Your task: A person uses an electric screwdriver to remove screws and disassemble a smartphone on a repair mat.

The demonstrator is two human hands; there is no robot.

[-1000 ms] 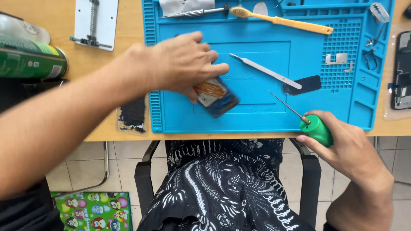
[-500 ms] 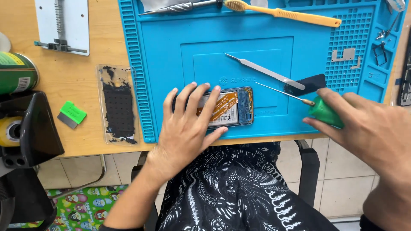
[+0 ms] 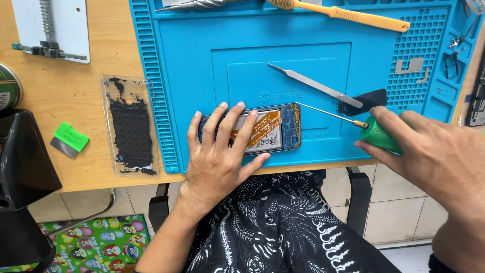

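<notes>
Two bare hands work over a wooden worktop (image 3: 65,96). On it lies a big blue mat (image 3: 202,55), the largest thing here. Left of the mat rests a clear phone cover (image 3: 129,131) with black glue on it. The left hand (image 3: 217,156) lies flat with fingers spread, pressing down on an opened phone (image 3: 270,129) near the mat's front edge; its grip is open, only pushing. The right hand (image 3: 429,156) has its grip closed around a green-handled screwdriver (image 3: 379,134), and the thin tip touches the phone's top right corner. A long metal tool (image 3: 313,85) lies just behind. A small green scraper (image 3: 69,139) sits far left.
</notes>
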